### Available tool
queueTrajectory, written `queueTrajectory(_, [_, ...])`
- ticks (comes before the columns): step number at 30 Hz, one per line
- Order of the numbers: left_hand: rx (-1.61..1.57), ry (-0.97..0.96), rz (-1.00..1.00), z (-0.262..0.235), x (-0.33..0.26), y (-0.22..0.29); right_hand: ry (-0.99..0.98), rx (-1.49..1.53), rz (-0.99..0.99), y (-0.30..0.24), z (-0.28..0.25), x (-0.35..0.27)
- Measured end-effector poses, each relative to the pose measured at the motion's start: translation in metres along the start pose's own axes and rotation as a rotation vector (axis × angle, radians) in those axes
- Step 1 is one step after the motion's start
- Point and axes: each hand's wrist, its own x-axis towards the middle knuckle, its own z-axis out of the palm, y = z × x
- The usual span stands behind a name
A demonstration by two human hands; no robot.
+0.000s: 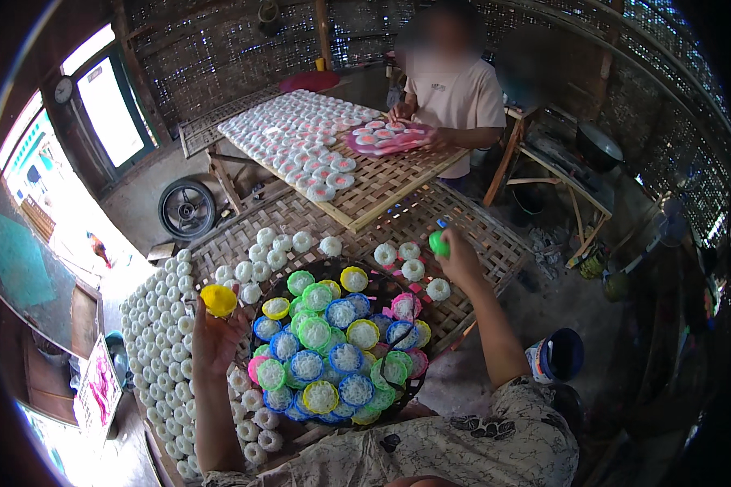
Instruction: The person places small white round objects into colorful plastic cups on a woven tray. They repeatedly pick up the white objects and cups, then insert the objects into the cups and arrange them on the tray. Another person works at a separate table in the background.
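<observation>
My left hand (214,337) grips a yellow plastic mould (218,300), shaped like a small cup, at the left of a dark round basket (321,266). To the right, above a woven bamboo rack (487,223), my right hand (460,258) has its fingers around a green mould (439,243). The basket between my arms is heaped with blue, green, yellow and pink moulds (307,365), each filled with white strands. Loose white ring-shaped pieces (410,269) lie on the rack below my right hand. Several more white rings (158,357) stand in rows on the left.
Across from me a person (455,97) holds a pink plate (390,138) of white-and-pink pieces over another woven rack (382,191). That rack carries rows of similar pieces (292,134). A dark blue bucket (556,355) stands at my right; a wheel (187,209) leans at the far left.
</observation>
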Motion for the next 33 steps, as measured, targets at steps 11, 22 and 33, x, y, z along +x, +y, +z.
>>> queueTrajectory(11, [-0.139,-0.021,0.005,0.018,-0.045,-0.047,-0.122,0.796,-0.06,-0.11,-0.018,0.01])
queueTrajectory(22, [-0.387,0.039,-0.071,0.02,-0.066,-0.067,-0.588,0.109,-0.514,-0.242,0.074,0.031])
queueTrajectory(33, [-0.329,0.22,0.287,-0.038,-0.147,-0.023,-0.934,0.067,-0.574,-0.277,0.107,0.115])
